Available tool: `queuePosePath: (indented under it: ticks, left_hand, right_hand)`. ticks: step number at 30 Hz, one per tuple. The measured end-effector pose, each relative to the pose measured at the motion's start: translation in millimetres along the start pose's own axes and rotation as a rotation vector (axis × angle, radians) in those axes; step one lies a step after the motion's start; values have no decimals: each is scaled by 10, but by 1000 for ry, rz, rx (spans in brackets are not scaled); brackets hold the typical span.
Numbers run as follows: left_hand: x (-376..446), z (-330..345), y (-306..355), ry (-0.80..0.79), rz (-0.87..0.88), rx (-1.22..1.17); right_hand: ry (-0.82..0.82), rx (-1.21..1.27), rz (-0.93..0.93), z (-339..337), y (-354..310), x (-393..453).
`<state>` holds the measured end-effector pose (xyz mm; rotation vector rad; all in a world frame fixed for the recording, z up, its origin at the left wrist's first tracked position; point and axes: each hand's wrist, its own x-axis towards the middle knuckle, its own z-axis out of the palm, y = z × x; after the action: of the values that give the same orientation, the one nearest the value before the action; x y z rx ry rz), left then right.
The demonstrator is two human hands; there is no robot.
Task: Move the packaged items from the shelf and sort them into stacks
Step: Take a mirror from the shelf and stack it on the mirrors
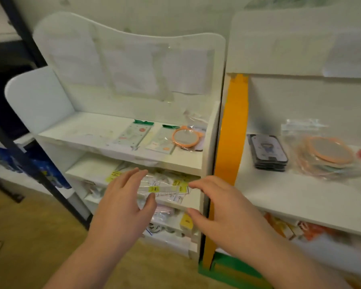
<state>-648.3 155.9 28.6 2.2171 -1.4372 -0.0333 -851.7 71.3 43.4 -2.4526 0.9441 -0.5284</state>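
Note:
A white shelf unit (pixel 121 147) stands in front of me. Its top shelf carries two green-topped packets (pixel 133 133) and an orange round mirror in plastic (pixel 184 138). On the second shelf lies a pile of clear packets with yellow labels (pixel 169 186). My left hand (pixel 121 205) and my right hand (pixel 221 209) hover in front of that pile, fingers spread, holding nothing. Lower shelves with more packets (pixel 165 224) are partly hidden behind my hands.
A second white shelf (pixel 279 197) on the right holds a stack of dark phone cases (pixel 268 152) and a stack of bagged round mirrors (pixel 329 157). An orange panel (pixel 230 130) separates the units. A dark metal rack post (pixel 29 170) stands at left.

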Motion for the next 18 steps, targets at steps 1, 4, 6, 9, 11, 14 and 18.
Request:
queuePosePath:
  ticks: [1, 4, 6, 9, 11, 14, 18]
  left_hand:
    - [72, -35, -150, -2, -3, -3]
    - [328, -136, -631, 7, -14, -21]
    - [523, -182, -940, 4, -15, -36]
    - [848, -182, -1351, -34, -2, -38]
    - [1056, -148, -1530, -77, 12, -35]
    - [1373, -62, -1690, -148, 17, -39]
    - [1898, 157, -1781, -266, 26, -107]
  right_hand:
    - [-6, -7, 4, 89, -86, 119]
    - [-14, -39, 15, 347, -311, 510]
    - [-13, -59, 31, 498, -430, 788]
    - [7, -81, 59, 715, -547, 1166]
    - [25, -82, 90, 834, -596, 1325]
    - [7, -94, 142, 957, -624, 1471]
    - [15, -110, 223, 1028, -485, 1671]
